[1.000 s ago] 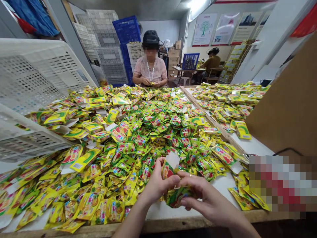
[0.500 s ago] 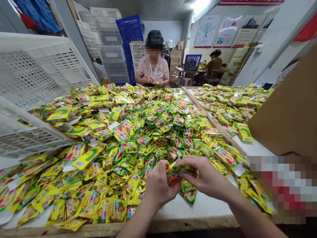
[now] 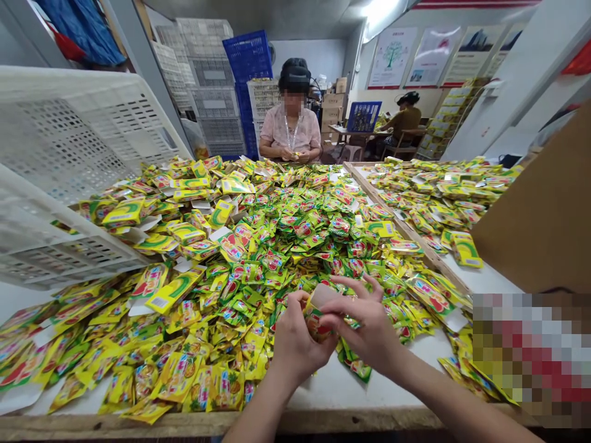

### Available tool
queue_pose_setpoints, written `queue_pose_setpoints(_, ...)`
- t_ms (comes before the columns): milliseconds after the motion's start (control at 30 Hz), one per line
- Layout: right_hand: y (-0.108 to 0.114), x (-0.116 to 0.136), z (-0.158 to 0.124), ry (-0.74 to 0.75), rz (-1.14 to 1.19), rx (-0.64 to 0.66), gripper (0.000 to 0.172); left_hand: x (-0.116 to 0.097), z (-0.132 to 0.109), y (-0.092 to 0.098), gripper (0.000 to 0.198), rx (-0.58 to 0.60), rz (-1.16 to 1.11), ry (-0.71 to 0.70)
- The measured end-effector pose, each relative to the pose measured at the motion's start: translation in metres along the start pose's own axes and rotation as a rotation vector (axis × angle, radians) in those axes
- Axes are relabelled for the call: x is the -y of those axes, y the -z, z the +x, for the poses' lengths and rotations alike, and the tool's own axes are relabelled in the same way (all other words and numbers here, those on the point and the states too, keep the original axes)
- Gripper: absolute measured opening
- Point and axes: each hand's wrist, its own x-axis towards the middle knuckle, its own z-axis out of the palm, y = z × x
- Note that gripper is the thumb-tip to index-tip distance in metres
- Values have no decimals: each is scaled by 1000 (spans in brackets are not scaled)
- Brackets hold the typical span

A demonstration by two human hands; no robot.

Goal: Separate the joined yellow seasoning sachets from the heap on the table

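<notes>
— In the head view, what is held?
— One small box [image 3: 314, 321] is gripped by the left hand [image 3: 300, 344] above the white table [image 3: 332, 394]; its raised flap [image 3: 323, 295] is met by the right hand [image 3: 372, 323], whose grip cannot be told.
— Others?
— Two people [image 3: 273, 125] are seen beyond.

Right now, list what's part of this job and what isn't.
Seemingly the job:
- left hand, holding a small carton
- right hand, at its white flap
- green watermelon sachets
- yellow pineapple sachets

Seemingly background:
- stacked white crates
- upper blue crate
- wall posters
</notes>
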Motion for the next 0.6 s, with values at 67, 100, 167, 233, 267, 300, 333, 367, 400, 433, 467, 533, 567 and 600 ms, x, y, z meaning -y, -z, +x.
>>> queue_pose_setpoints(67,-3,1,-4,-8,21,134,7,1,0,0,48,17,10,-30)
queue_pose_setpoints(100,-4,1,-6,-38,38,178,10,1,0,0,48,21,19,-48)
queue_pose_setpoints(167,-5,0,-9,-134,103,190,8,0,1,0,47,18,38,-65)
queue_pose_setpoints(233,-5,-3,-12,-264,243,110,6,-2,2,2,44,36,26,-27)
queue_pose_setpoints(267,-5,-7,-13,-318,319,67,14,-4,3,3,43,76,6,8)
queue_pose_setpoints(300,-3,-11,-13,-356,383,51,25,-5,4,4,45,143,-17,41)
queue_pose_setpoints(333,1,-17,-11,-376,426,76,37,-7,4,5,50,221,-38,69)
queue_pose_setpoints(367,7,-25,-5,-374,443,135,46,-8,5,7,56,296,-54,85)
queue_pose_setpoints(400,17,-34,3,-359,427,203,51,-9,5,7,63,348,-60,89)
queue_pose_setpoints(433,31,-44,15,-343,380,251,52,-9,5,8,68,366,-57,83)
queue_pose_setpoints(467,49,-55,31,-331,318,237,50,-9,5,8,69,348,-54,76)
queue_pose_setpoints(533,94,-78,66,-336,43,-108,43,-6,6,7,58,232,-69,69)
queue_pose_setpoints(567,119,-88,83,-344,-32,-256,39,-4,6,7,49,146,-86,70)
queue_pose_setpoints(600,143,-97,98,-352,-77,-380,42,-2,6,7,40,47,-105,75)
